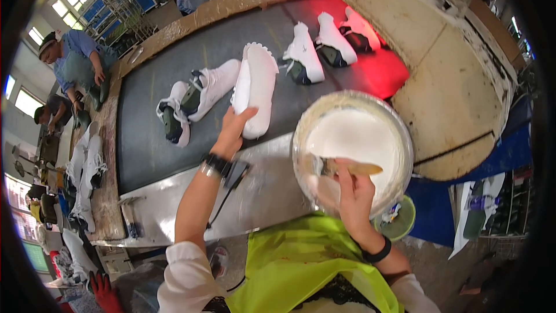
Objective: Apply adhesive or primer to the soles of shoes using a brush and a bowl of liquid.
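My left hand [234, 130] grips the near end of a white shoe upper [262, 90], thumb on top. Its pale underside faces up, and a scalloped edge shows at the far end. In my right hand [355, 194], closed, is a brush with a wooden handle [367, 168]. The brush is over a round metal bowl [407, 145] of thick white liquid [347, 136], its head toward the bowl's left side. Just left of the held upper, two white shoe uppers with dark green insides, one nearer [226, 79] and one farther left [172, 117], lie on the dark belt.
The dark belt [150, 69] carries more white uppers [304, 55] toward a red-lit machine opening [379, 75]. A beige machine housing [428, 52] stands at right. Below the bowl is a green bucket [399, 226]. Other people [81, 61] work at left and at the back.
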